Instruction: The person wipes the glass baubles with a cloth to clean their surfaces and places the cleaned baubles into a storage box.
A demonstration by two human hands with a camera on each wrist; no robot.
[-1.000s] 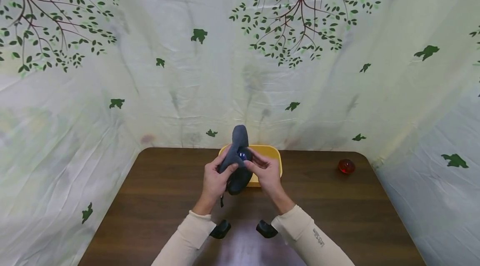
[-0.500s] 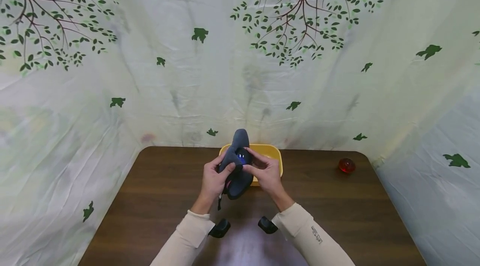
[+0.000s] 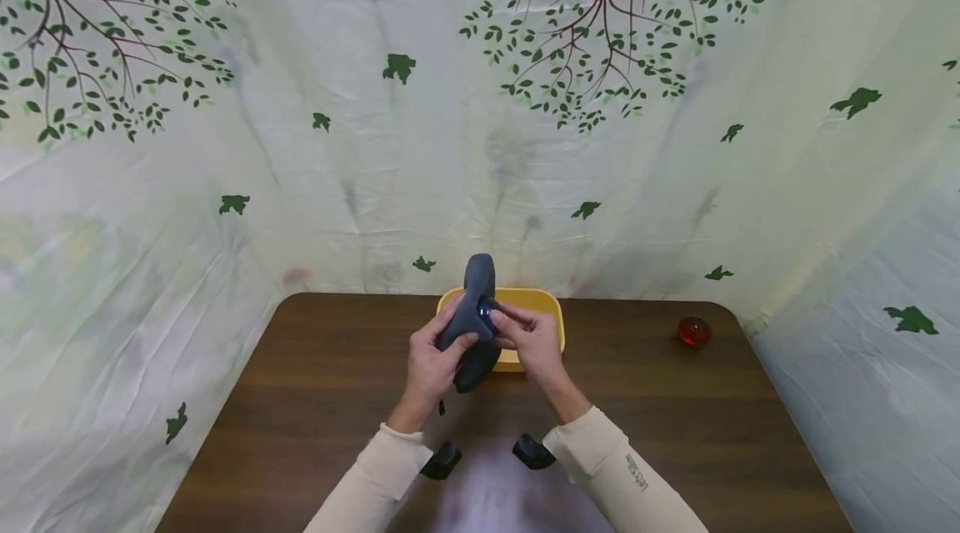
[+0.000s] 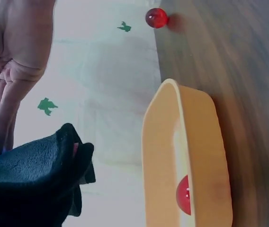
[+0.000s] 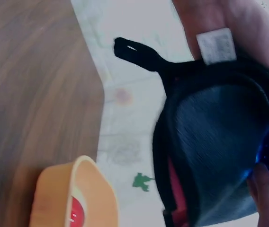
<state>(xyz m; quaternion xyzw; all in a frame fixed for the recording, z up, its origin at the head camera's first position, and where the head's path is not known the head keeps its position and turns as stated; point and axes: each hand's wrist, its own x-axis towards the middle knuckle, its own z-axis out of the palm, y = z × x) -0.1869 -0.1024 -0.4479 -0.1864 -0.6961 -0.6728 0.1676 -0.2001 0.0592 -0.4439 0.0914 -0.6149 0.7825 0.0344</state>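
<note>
One dark mitt (image 3: 478,276) is held above the desk (image 3: 337,391), toward its far edge, in the left hand's (image 3: 432,356) curled grip; the right hand (image 3: 534,343) seemingly pinches a blue ball (image 3: 484,314) against it, now covering more blue, suggesting a firmer hold.
</note>
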